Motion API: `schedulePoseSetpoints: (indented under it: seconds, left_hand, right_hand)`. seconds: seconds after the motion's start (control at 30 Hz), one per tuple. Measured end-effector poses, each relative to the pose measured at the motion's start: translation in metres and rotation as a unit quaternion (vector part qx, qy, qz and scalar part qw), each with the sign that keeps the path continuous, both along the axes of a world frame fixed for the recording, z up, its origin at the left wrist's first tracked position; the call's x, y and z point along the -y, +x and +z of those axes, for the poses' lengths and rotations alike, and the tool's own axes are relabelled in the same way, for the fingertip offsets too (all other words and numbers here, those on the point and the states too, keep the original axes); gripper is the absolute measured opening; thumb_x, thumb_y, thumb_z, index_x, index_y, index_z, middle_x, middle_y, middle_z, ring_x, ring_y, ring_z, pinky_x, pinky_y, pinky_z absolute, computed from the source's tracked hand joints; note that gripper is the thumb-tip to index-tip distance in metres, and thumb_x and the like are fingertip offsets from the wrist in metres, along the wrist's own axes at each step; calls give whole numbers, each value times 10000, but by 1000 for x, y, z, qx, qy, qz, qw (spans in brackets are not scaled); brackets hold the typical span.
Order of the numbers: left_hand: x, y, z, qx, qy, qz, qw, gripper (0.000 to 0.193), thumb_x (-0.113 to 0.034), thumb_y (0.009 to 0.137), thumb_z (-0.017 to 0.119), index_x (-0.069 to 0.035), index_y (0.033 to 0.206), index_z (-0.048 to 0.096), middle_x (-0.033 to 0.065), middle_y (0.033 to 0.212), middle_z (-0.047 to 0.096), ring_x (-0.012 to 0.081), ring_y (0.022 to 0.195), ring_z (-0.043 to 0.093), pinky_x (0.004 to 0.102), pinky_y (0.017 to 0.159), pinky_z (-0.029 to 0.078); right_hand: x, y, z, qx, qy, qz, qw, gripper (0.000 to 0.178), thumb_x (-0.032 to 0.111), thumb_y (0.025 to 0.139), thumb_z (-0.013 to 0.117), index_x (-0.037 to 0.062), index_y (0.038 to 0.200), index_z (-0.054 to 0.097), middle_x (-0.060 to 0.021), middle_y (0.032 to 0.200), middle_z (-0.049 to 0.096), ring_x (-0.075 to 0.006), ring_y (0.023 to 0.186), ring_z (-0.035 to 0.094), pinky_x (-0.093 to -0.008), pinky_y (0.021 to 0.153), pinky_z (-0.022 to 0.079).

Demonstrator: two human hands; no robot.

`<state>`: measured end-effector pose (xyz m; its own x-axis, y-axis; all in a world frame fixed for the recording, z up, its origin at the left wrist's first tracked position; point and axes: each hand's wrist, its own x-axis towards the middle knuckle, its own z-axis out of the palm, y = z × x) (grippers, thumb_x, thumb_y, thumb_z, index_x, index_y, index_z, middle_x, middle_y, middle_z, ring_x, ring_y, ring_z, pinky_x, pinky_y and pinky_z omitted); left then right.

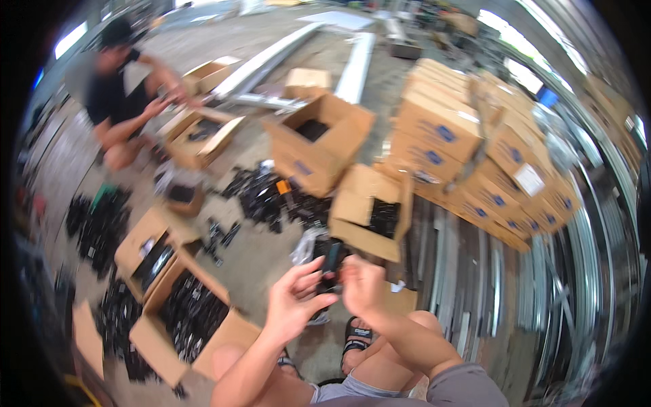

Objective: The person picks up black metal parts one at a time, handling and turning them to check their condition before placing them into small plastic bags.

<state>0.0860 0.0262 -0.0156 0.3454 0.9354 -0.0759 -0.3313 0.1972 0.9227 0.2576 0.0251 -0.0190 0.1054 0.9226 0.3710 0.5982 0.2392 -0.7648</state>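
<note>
Above my knees, both hands meet at a small black part [333, 259], dark and elongated, too blurred to name more exactly. My left hand [296, 297] grips its lower end between thumb and curled fingers. My right hand [364, 285] is closed with its fingertips pressed against the part's right side; whether something small is pinched there is hidden. Just beyond, a cardboard box [369, 234] with raised flaps holds black pieces. Clear plastic wrap [306, 245] lies on the floor near my left fingers.
An open carton [183, 315] full of black pieces stands at left, beside loose piles [102, 224]. A larger carton [305, 152] sits ahead. Stacked cartons [441, 129] and long metal profiles [468, 292] fill the right. Another person [119, 95] crouches at far left, handling something.
</note>
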Motion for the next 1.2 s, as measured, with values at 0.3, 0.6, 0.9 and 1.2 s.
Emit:
schedulePoseSetpoints:
  seconds: [0.3, 0.6, 0.9, 1.2]
  left_hand:
    - [4, -5, 7, 29, 25, -51, 998, 682, 54, 795, 786, -102, 1412, 541, 66, 1287, 637, 144, 1223, 562, 319, 1033, 464]
    - [-3, -54, 23, -362, 438, 83, 819, 648, 10, 723, 690, -147, 1342, 585, 120, 1068, 635, 335, 963, 652, 411, 755, 539]
    - [39, -252, -26, -574, 216, 210, 762, 576, 66, 720, 694, -148, 1253, 660, 155, 1041, 707, 362, 940, 682, 419, 845, 553]
    - [70, -407, -203, -720, -1, 201, 664, 581, 64, 715, 661, -189, 1238, 669, 182, 1032, 714, 387, 939, 680, 474, 849, 543]
  right_hand:
    - [3, -14, -10, -150, -6, -68, 986, 568, 399, 1088, 346, -13, 826, 638, -30, 654, 622, -97, 555, 556, -260, 486, 396]
    - [-1, -9, 10, -532, -260, -5, 806, 546, 512, 1068, 367, 154, 656, 360, 29, 488, 283, -80, 365, 230, -228, 316, 204]
    - [6, -3, 8, -431, -300, 96, 846, 454, 422, 1082, 407, 119, 745, 441, 16, 560, 376, -73, 440, 333, -226, 403, 256]
    - [9, -8, 6, -310, -334, 60, 888, 422, 428, 1067, 451, 90, 824, 524, -11, 646, 522, -87, 554, 497, -223, 511, 373]
